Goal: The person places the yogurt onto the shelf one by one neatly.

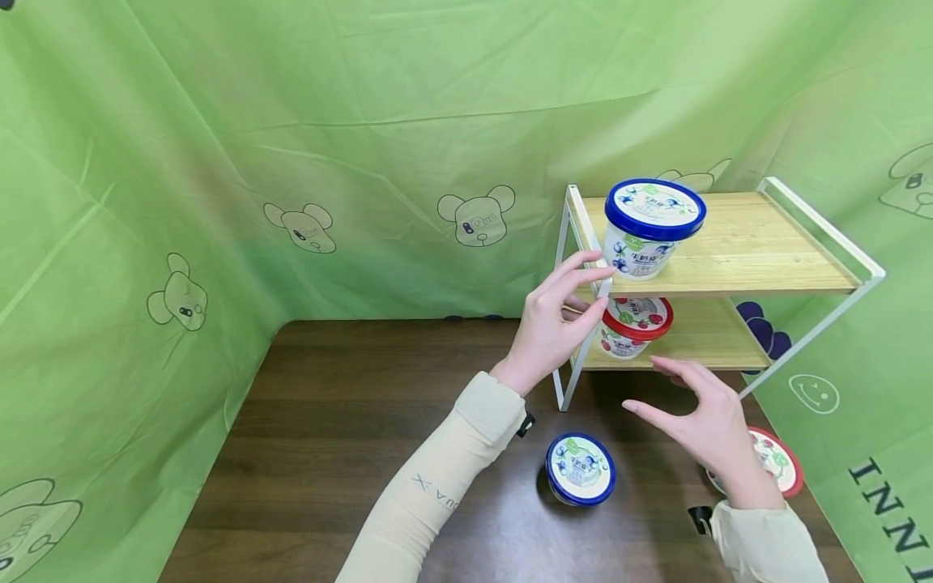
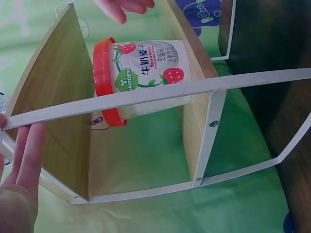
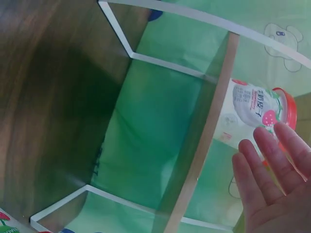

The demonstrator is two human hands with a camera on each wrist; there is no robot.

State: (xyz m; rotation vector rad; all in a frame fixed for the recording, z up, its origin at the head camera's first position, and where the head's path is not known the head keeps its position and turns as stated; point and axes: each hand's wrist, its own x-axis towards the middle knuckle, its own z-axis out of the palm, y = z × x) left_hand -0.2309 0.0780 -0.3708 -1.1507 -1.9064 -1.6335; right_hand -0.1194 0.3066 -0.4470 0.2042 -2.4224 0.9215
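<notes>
Where top-shelf tub (image 1: 652, 231) stands, left grip (image 1: 551, 320) just beside, perhaps touching.

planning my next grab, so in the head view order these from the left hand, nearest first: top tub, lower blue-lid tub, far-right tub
1. Top tub: just right of the left hand, on the shelf
2. Lower blue-lid tub: on the table, below that hand
3. Far-right tub: partly behind the right hand

Left wrist view, 12 o'clock: red-lidded tub (image 2: 148, 73) reads "牛奶皮子", "Strawberry", "草莓味"; green leaf mark (image 2: 126, 80), partly legible, "AODEYI". Head view, 4 o'clock: "INNI" on green backdrop (image 1: 379, 178). 6 o'clock: sleeve (image 1: 430, 478) bears "X"; adjoining letters uncertain.
</notes>
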